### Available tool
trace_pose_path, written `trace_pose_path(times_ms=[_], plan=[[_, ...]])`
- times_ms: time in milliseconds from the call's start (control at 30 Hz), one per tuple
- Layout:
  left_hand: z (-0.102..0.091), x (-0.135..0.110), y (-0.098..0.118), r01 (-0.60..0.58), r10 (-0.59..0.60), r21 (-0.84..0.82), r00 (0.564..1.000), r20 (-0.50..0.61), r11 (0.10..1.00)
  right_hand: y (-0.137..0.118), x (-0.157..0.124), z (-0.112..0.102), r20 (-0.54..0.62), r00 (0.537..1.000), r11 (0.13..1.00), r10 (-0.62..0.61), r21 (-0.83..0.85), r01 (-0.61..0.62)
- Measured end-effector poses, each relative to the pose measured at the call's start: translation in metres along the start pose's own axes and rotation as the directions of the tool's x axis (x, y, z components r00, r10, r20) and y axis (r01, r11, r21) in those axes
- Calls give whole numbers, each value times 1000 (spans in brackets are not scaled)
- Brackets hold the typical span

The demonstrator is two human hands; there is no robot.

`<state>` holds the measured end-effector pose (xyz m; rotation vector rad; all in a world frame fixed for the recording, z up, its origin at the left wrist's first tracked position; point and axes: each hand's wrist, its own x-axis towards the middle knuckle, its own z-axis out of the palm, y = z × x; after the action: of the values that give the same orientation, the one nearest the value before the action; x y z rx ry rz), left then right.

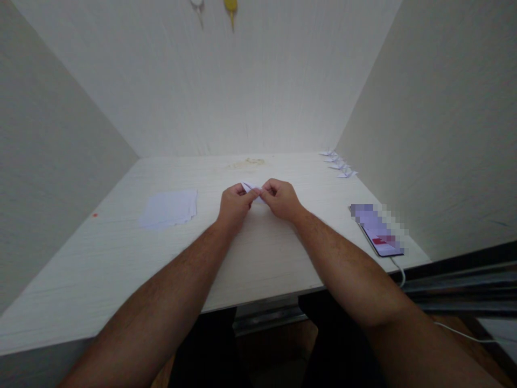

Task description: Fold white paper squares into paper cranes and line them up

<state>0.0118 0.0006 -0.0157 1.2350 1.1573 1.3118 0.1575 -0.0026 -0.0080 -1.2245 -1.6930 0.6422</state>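
Note:
A small piece of folded white paper [247, 187] is held between my two hands, a little above the middle of the white table. My left hand [236, 203] pinches its left side, thumb on top. From the other side my right hand [279, 198] grips it with thumb and fingertips, close against the left thumb. A pointed corner sticks up by the left fingers; the rest of the paper is mostly hidden by my fingers. At the back right, several folded white paper cranes [339, 166] stand in a row along the wall.
A stack of white paper sheets [172, 207] lies to the left on the table [258, 258]. On the right is a phone [377, 230], partly blurred, with a white cable [399, 269] running off the edge. Walls enclose three sides. Two hooks [231, 6] hang on the back wall.

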Motion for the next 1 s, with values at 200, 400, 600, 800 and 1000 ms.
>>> trace_pose_path(times_ms=[200,400,600,800,1000], plan=[[1,-1,1,18,-18,-33,1000,-7,999,3,0,1,-1,1000,1000,-13,4,13],[1,0,0,16,-17,-38,1000,-24,999,1,-1,1,0,1000,1000,-20,-7,20],[3,-2,5,27,-30,-63,998,-53,998,-1,-1,1,13,1000,1000,-14,-13,14],[2,-2,4,-8,3,-66,998,-69,998,2,-1,2,51,998,1000,-30,-7,31],[0,-1,2,-17,16,-28,998,-54,999,2,-1,1,95,995,1000,-30,-4,30]])
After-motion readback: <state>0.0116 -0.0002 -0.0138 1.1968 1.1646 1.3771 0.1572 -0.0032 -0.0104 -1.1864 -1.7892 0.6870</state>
